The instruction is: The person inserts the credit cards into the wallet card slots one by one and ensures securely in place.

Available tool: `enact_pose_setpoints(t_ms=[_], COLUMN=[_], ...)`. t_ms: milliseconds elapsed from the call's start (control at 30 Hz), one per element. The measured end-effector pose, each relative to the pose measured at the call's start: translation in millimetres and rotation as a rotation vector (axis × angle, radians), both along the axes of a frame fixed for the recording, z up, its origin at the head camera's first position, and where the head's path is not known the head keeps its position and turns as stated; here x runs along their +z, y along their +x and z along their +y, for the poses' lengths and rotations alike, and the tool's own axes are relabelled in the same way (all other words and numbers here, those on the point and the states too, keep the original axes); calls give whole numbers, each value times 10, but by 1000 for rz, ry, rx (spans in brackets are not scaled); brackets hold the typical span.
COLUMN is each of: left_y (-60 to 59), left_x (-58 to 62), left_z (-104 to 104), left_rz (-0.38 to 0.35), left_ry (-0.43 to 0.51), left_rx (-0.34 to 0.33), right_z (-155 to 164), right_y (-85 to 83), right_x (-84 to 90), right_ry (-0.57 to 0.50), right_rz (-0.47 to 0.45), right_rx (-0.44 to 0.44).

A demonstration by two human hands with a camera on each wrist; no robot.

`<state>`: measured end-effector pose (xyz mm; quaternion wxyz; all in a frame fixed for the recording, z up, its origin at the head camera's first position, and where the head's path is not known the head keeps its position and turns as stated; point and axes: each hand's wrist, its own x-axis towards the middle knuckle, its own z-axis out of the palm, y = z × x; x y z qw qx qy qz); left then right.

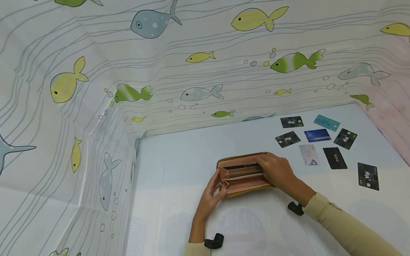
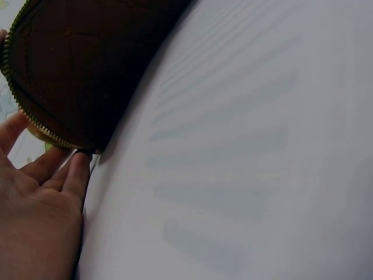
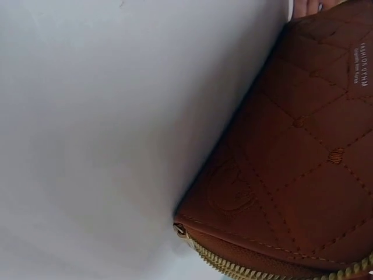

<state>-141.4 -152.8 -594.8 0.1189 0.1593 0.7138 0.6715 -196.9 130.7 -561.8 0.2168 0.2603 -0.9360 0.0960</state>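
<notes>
A brown quilted zip-around wallet (image 1: pixel 244 190) stands unzipped on the table, its pink-tan pleated inside facing up. Dark card edges (image 1: pixel 235 167) show in the slots along its far side. My left hand (image 1: pixel 207 198) grips the wallet's left end, with the thumb on the near side. At the opposite end, my right hand (image 1: pixel 278 172) holds the far right rim, its fingertips over the inside and partly hidden. The left wrist view shows my left hand (image 2: pixel 44 201) against the zipped edge. Stitched leather and a gold zip fill the wallet (image 3: pixel 303 146) in the right wrist view.
Several cards lie spread to the right of the wallet, among them a blue card (image 1: pixel 317 135), a teal card (image 1: pixel 327 122), a pale card (image 1: pixel 309 155) and a black VIP card (image 1: pixel 368 176). Fish-patterned cloth (image 1: pixel 201 76) rises behind the white table (image 1: pixel 171 162).
</notes>
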Motion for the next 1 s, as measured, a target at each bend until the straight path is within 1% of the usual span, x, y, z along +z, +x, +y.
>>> enact_pose_setpoints(t_ms=[200,433,600,733,1000], left_y=[-11,-13,-15,-9,-10], left_x=[-20,-20,-18,-23,-7], left_z=[12,5,2,-5,-1], left_rz=[-7,1,7,-2,-8], left_ry=[3,-6,-1,-1,-16], left_rx=[-6,5,-2,-7,-4], right_z=[9,-1,16,29,80], right_y=[10,-19,-13,-4,-11], right_x=[3,39,41,19,-37], right_ry=[-14,9,1,-38,-105], right_rz=[-45,-84,-104,-108,-77], right_rx=[-20,4,1,6,19])
